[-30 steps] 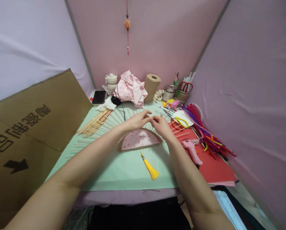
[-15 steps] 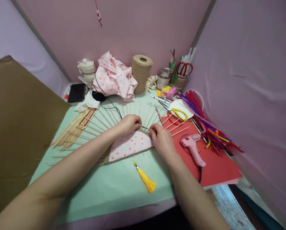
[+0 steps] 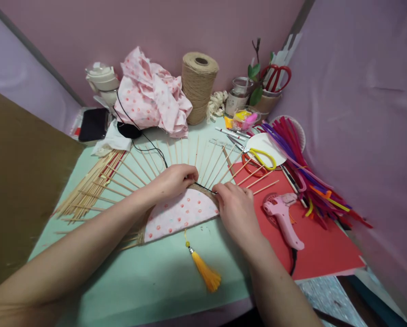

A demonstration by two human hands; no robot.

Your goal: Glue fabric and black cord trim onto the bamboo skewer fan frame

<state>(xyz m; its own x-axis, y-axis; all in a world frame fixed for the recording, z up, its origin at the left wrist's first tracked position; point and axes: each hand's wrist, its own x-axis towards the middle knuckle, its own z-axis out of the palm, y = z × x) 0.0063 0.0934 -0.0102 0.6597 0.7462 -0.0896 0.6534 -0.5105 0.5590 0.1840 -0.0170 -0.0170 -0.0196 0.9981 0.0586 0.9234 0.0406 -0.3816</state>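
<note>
A half-round fan (image 3: 183, 211) covered in pink dotted cloth lies on the table, thin wooden sticks (image 3: 138, 164) spreading from its curved, twine-wrapped edge. Along that edge a black cord (image 3: 203, 186) is stretched taut between my two hands. My left hand (image 3: 179, 177), at the top of the curve, pinches the cord with fingers closed. At the curve's right end, my right hand (image 3: 235, 204) has its fingers closed on the cord's other stretch; the fingertips are partly hidden. A yellow tassel (image 3: 205, 271) hangs from the fan's straight edge and lies on the table.
A pink glue gun (image 3: 285, 220) rests on red paper (image 3: 322, 254) at the right, near yellow-handled scissors (image 3: 263, 158) and pipe cleaners (image 3: 292, 150). Loose sticks (image 3: 87, 186) lie left. Behind stand a twine spool (image 3: 199, 86), crumpled cloth (image 3: 152, 95) and a bottle (image 3: 103, 81).
The view has moved closer and tilted down. My right hand has shifted slightly down along the curve, and a longer stretch of black cord shows between my hands.
</note>
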